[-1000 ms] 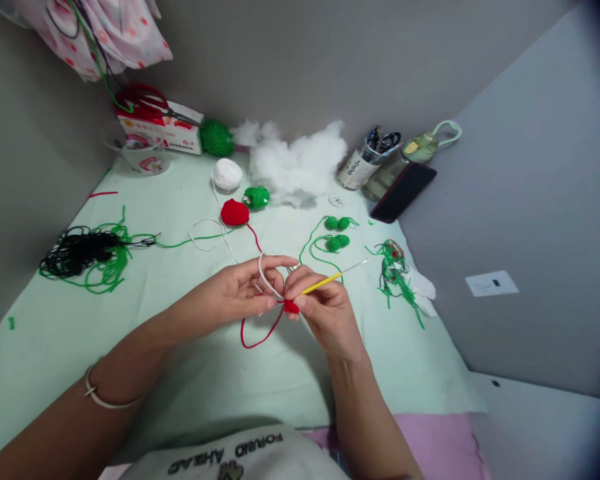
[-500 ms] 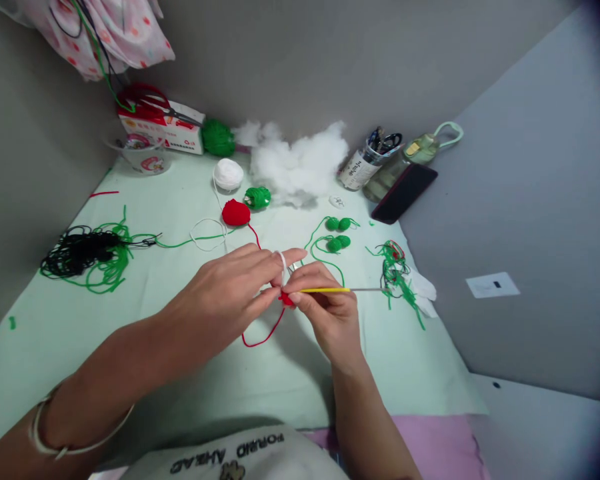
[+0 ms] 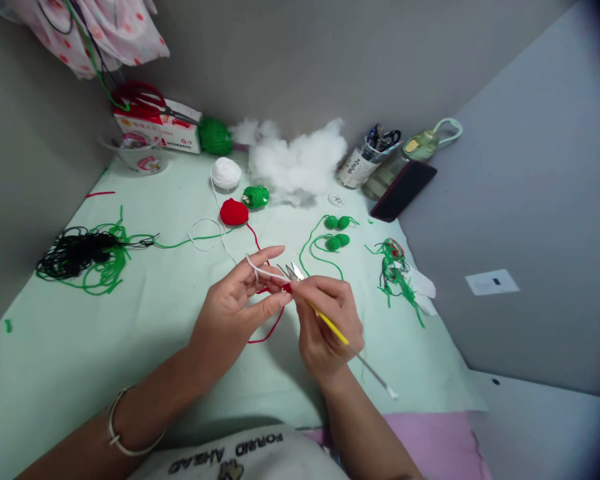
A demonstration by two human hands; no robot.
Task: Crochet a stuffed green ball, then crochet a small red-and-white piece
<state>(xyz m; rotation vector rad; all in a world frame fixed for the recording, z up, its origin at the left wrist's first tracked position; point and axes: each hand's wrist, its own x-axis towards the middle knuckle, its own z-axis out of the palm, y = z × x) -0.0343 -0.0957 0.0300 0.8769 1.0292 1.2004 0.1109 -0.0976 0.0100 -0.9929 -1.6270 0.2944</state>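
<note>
Between thumb and fingers, my left hand [image 3: 235, 303] pinches a small red crochet piece [image 3: 287, 288], with white yarn [image 3: 260, 268] looped around its raised index finger. My right hand [image 3: 330, 327] grips a crochet hook [image 3: 336, 328] with a yellow handle; its grey shaft points down to the right, and the end at the work is hidden by my fingers. Just behind my hands lie small scissors [image 3: 295, 271], their blades partly showing. Red yarn [image 3: 275, 325] hangs below the piece. A red yarn ball [image 3: 235, 212] and a white yarn ball [image 3: 226, 174] sit farther back.
White stuffing [image 3: 297, 160] is heaped at the back wall. Small green crocheted balls [image 3: 337, 242] lie right of centre. A tangle of black yarn [image 3: 80, 252] is at left, with green scraps [image 3: 395, 280] at right. A phone [image 3: 404, 190] leans by a pen cup [image 3: 363, 163].
My left hand has turned, its palm now showing more, and its forearm has shifted right. My right hand has tilted the hook from level to slanting down to the right.
</note>
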